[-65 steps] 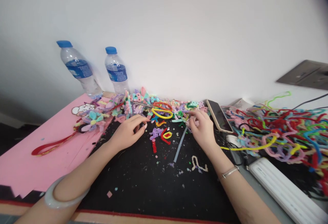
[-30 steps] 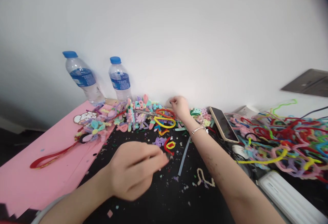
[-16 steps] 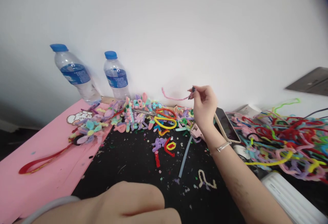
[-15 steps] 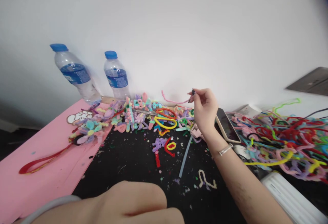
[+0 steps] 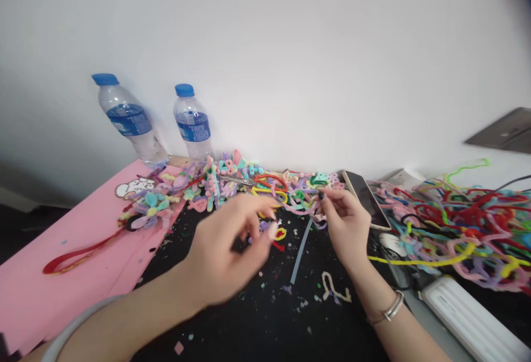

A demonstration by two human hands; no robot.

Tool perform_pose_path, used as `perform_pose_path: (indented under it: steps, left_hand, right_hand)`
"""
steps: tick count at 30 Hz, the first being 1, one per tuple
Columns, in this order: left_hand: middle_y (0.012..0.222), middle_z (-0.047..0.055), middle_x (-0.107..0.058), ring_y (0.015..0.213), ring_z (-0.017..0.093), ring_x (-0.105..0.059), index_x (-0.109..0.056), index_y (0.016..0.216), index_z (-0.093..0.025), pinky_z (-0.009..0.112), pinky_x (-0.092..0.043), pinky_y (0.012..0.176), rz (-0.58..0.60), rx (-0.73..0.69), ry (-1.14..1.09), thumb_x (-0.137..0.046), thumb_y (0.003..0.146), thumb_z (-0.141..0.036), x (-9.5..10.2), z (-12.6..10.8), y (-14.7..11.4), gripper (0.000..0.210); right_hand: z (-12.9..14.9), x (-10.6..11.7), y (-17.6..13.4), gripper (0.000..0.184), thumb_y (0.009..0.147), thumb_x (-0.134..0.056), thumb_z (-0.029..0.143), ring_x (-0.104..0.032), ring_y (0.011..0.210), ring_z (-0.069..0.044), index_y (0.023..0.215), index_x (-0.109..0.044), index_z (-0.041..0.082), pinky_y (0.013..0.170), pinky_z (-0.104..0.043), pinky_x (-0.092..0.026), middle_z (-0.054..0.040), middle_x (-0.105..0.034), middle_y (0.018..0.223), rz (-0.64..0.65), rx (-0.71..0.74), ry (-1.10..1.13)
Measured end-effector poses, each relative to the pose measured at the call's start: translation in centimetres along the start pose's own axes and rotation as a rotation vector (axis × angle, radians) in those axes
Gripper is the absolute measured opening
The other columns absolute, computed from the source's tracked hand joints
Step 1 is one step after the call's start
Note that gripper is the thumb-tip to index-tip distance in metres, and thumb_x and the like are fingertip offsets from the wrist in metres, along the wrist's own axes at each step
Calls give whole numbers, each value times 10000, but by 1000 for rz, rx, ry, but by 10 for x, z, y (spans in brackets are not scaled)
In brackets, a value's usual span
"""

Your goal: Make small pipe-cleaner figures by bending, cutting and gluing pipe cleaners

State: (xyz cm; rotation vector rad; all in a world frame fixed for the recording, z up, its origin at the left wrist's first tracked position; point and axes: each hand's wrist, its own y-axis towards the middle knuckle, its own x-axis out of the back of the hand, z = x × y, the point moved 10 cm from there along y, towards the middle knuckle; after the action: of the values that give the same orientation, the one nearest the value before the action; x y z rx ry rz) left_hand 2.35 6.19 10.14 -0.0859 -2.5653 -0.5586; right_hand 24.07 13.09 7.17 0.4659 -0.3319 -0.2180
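Observation:
My right hand (image 5: 346,221) pinches a pink pipe cleaner (image 5: 289,208) between thumb and fingertips, above the back of the black tabletop. The pipe cleaner trails left in front of a heap of pipe cleaner flowers (image 5: 213,182). My left hand (image 5: 236,243) hovers over the middle of the table, thumb and index finger apart with nothing seen between them. Its fingertips are near the strand's left end; I see no contact. Under that hand, a small purple and red pipe cleaner piece is partly hidden. Scissors with red and yellow handles (image 5: 269,181) lie on the heap.
Two water bottles (image 5: 129,120) lean on the wall at left, by a pink sheet (image 5: 89,224) with a red strap (image 5: 78,257). A phone (image 5: 367,199), a white ridged box (image 5: 473,318) and a tangle of pipe cleaners (image 5: 460,218) lie right. Scraps dot the black tabletop (image 5: 265,323).
My right hand has come down and slightly right from near the wall, bringing the pink pipe cleaner lower. My left hand has risen from the front edge toward it, its fingers now apart.

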Motion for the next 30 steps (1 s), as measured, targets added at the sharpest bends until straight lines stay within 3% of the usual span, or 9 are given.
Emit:
perform_pose_path:
  steps: [2,4,7,9,12,16,23,26,30]
  left_hand:
    - [921,51,-557,613,111,-532,-420,1203,-233,246,-479,558,-60,115,-157,-528,818,-333,-3,29,15,412]
    - [819,21,-547,582,103,-522,-443,1174,-208,215,-444,507,15,221,-248,-543,809,-343,-21,57,18,402]
    - [649,-22,-531,522,97,-501,-558,916,-173,214,-416,506,86,307,-267,-541,806,-325,-40,83,10,188]
    - [604,-24,-545,494,98,-496,-562,775,-167,220,-410,505,98,327,-254,-521,820,-332,-43,91,4,176]
    - [571,-23,-562,506,113,-533,-548,717,-169,234,-427,545,69,338,-260,-496,839,-342,-40,95,1,217]
    - [560,-20,-578,510,117,-554,-541,724,-167,235,-433,542,74,335,-314,-490,851,-352,-41,93,-3,231]
    - [597,-5,-610,541,119,-578,-558,743,-157,231,-450,527,-21,326,-385,-512,849,-328,-35,87,-9,206]
    - [637,12,-640,566,126,-597,-575,757,-150,232,-463,532,1,325,-419,-514,850,-319,-39,85,-11,203]
    - [680,28,-667,586,124,-605,-611,777,-142,230,-476,567,163,268,-387,-504,859,-292,-55,75,-14,202]
  right_hand:
    - [3,-4,-12,102,808,-563,229,-589,555,-140,890,-621,205,520,-269,-494,-15,-637,688,52,11,-33]
    - [10,-9,-24,111,811,-555,211,-608,592,-148,893,-629,214,555,-283,-508,-22,-660,734,105,72,-110]
    - [25,-18,-40,155,809,-541,151,-630,698,-161,904,-628,238,634,-294,-517,-22,-678,819,172,223,-198]
    - [31,-23,-48,182,812,-529,128,-623,709,-158,919,-613,248,641,-290,-512,-19,-670,823,214,277,-190]
    - [23,-33,-54,229,793,-567,165,-574,640,-146,1007,-562,247,578,-279,-493,-26,-630,832,282,212,-160]
    - [10,-47,-62,428,703,-673,223,-516,655,-144,1089,-489,241,573,-270,-460,-26,-571,865,378,113,-165]
    - [-2,-38,-61,526,716,-655,235,-409,572,-96,1164,-379,246,487,-223,-373,-26,-548,932,258,-11,68]
    - [-3,-46,-63,352,725,-649,237,-396,525,-91,1037,-487,222,474,-217,-350,17,-562,752,341,-6,23]
    - [7,-64,-72,91,758,-610,248,-462,529,-100,731,-544,192,521,-218,-377,39,-506,575,509,80,-65]
